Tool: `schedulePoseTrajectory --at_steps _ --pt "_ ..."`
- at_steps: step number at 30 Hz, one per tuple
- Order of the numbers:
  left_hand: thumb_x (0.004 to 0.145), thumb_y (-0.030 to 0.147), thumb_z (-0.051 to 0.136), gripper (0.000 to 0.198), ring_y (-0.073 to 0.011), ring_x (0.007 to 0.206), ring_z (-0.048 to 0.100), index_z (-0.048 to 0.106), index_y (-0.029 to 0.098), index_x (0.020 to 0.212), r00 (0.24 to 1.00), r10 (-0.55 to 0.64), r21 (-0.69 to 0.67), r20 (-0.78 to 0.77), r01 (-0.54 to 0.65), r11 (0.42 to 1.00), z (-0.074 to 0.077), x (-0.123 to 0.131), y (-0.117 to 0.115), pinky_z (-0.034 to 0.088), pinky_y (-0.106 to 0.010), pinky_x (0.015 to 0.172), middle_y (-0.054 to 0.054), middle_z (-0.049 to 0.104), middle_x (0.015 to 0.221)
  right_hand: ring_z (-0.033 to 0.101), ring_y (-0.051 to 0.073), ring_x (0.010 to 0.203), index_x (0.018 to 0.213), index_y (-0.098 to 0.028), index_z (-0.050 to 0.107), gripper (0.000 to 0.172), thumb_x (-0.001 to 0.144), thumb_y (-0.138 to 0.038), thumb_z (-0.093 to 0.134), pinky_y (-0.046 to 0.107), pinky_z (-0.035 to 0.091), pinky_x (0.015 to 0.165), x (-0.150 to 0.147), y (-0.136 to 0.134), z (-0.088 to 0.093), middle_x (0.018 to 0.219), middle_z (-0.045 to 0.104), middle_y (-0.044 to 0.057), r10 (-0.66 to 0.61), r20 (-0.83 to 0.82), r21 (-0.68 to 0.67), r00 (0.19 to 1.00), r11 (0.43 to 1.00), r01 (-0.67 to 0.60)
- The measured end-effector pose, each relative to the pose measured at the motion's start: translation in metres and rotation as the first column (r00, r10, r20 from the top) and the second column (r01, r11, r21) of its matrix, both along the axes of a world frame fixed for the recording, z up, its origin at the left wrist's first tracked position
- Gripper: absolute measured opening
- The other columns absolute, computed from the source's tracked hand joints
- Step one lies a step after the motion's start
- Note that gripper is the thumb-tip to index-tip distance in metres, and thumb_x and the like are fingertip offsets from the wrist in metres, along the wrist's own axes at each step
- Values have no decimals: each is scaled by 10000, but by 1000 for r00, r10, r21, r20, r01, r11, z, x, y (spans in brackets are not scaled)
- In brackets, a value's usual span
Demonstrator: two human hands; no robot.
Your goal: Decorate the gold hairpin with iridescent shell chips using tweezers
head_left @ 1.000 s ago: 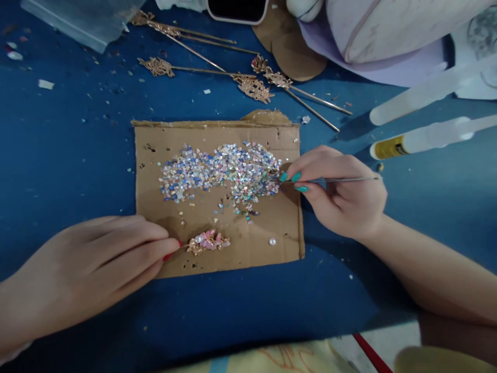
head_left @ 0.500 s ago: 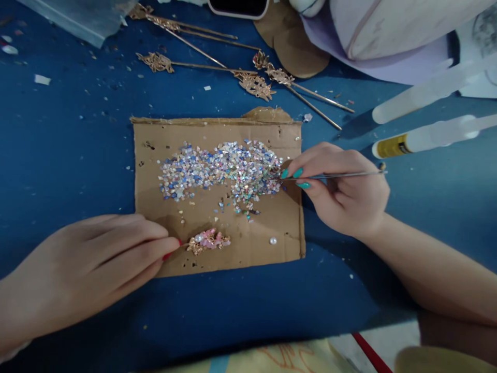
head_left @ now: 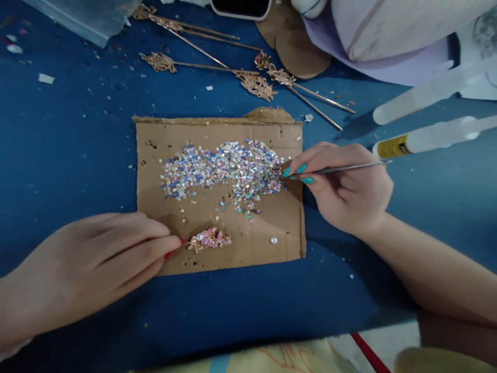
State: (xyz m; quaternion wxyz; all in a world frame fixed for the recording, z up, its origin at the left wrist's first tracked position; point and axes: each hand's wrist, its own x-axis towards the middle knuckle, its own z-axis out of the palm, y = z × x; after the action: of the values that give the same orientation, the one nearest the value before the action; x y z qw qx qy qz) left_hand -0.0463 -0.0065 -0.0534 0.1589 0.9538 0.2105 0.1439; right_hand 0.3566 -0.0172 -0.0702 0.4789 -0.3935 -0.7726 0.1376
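A brown cardboard sheet (head_left: 256, 243) lies on the blue cloth with a heap of iridescent shell chips (head_left: 223, 168) spread over its upper half. My right hand (head_left: 347, 189) is pinched round thin metal tweezers (head_left: 341, 169), whose tips reach the right edge of the chip heap. My left hand (head_left: 89, 264) lies at the sheet's lower left corner, fingers closed on the stem of a gold hairpin ornament (head_left: 209, 240) with pink pieces and a pearl. A loose white pearl (head_left: 274, 240) sits to the right of it.
Several gold hairpins (head_left: 254, 83) lie on the blue cloth (head_left: 70, 155) behind the sheet. Two translucent glue tubes (head_left: 430, 135) lie at the right. A phone (head_left: 240, 8), a lilac bag (head_left: 388, 36) and a clear plastic bag (head_left: 85, 20) line the far edge.
My right hand and the tweezers have shifted slightly up along the right edge of the chip heap. My left hand and the ornament stay put.
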Motion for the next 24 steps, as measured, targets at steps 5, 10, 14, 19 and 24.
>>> schedulePoseTrajectory --at_steps 5,10,14,19,24 --pt "1103 256 615 238 -143 1020 734 775 304 1273 1000 7 -5 -3 -7 1000 -1 -2 -1 648 -294 1021 39 781 1075 827 215 827 1122 -318 736 94 1073 -257 684 364 698 716 -2 -2 5 948 828 30 -15 -16 -65 1000 998 14" --pt "1114 275 605 237 -149 1007 746 775 313 1273 1000 6 -30 11 -6 1000 -2 -3 -1 658 -305 1030 42 787 1050 821 220 818 1083 -327 738 58 1076 -296 689 379 690 719 -4 -4 8 939 828 22 -41 -32 -101 999 994 38" --pt "1126 257 598 228 -141 1030 736 766 297 1274 1000 -3 -12 2 3 1000 0 -3 -1 639 -304 1035 40 782 1068 816 215 822 1088 -308 733 66 1071 -265 686 365 688 727 -4 -3 7 938 823 31 -16 -29 -69 999 998 14" --pt "1121 258 597 227 -139 1033 734 770 297 1262 1000 -3 -6 -12 3 1000 1 -3 0 637 -297 1041 41 780 1078 814 208 827 1078 -284 730 59 1080 -276 672 358 697 747 -4 -3 7 926 804 21 -4 -42 -43 999 999 3" --pt "1133 273 577 227 -145 1014 739 763 297 1261 1000 -4 6 -2 4 1000 0 0 0 656 -309 993 33 777 1066 823 213 868 1092 -283 734 81 1076 -242 666 363 707 782 -5 -3 8 948 807 29 21 -46 -60 999 998 -24"
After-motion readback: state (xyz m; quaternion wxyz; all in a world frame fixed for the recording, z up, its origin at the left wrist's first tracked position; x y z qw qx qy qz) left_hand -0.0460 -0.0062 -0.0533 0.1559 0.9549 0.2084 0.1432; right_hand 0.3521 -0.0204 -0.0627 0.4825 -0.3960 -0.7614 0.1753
